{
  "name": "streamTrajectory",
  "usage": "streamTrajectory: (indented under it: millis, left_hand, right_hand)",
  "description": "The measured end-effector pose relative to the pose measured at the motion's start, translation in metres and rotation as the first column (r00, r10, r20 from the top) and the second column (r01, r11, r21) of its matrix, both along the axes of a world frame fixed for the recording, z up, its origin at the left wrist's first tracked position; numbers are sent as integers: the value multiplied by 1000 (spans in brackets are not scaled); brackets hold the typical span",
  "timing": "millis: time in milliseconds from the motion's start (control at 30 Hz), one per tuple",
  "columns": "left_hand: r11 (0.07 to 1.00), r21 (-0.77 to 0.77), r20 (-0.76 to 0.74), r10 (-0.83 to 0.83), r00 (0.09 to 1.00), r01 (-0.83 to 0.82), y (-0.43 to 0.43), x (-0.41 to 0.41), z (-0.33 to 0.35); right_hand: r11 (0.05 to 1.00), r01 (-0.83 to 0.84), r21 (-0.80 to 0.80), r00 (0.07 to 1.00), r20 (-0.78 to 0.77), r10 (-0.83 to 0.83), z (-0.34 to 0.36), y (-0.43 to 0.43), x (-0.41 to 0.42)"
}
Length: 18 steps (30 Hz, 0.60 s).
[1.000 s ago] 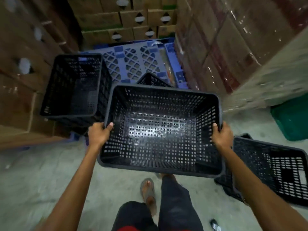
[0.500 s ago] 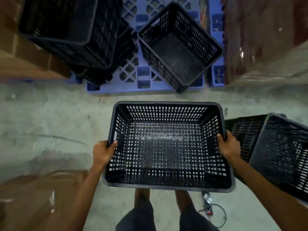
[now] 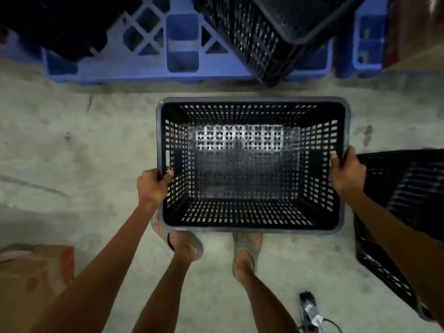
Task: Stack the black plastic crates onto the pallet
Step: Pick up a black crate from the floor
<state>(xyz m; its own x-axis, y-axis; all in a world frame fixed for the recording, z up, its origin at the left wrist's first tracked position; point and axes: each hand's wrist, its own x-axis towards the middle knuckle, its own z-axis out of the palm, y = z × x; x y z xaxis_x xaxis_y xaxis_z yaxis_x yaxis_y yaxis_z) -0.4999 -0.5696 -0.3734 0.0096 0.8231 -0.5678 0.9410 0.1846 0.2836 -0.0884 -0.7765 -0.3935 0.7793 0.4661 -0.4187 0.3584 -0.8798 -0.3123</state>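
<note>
Two hands, left (image 3: 151, 186) and right (image 3: 347, 173), grip black crate (image 3: 252, 164) before pallet (image 3: 144, 68).

Single head-worn view, straight down over the floor (image 3: 84, 140), close above the held crate (image 3: 252, 164).

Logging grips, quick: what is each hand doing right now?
Left hand: closed on the carried crate's left rim.
Right hand: closed on its right rim.

warehouse | concrete floor (image 3: 72, 140) | blue pallet (image 3: 149, 68) | cardboard carton (image 3: 31, 272)
</note>
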Motion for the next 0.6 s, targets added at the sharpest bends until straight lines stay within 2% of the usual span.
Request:
streamTrajectory:
  millis: [100,267,333,433,533,600]
  left_hand:
    - [1000,23,-7,-15,1000,15,6,9,-35]
    - [994,87,-52,-60,997,64,16,8,-68]
    - [997,46,-43,-61,997,63,17,5,-71]
    - [993,-73,-54,-91,994,87,18,9,-53]
    - [988,-149,-89,-59,994,45,16,19,-6]
    - [980,-195,-88,6,996,-23,11,28,31]
  right_hand:
    - [998,-42,43,998,52,40,-31,7,11]
    - [998,-56,-4,988,147,56,-70,5,20]
    - [997,-61,-50,994,86,65,-72,3,23]
    - [984,-94,-152,993,-90,81,-48,8,27]
    - [958,-176,-225,984,-45,170,5,11,-1]
    - [958,-227,-177,973,-81,216,50,18,-39]
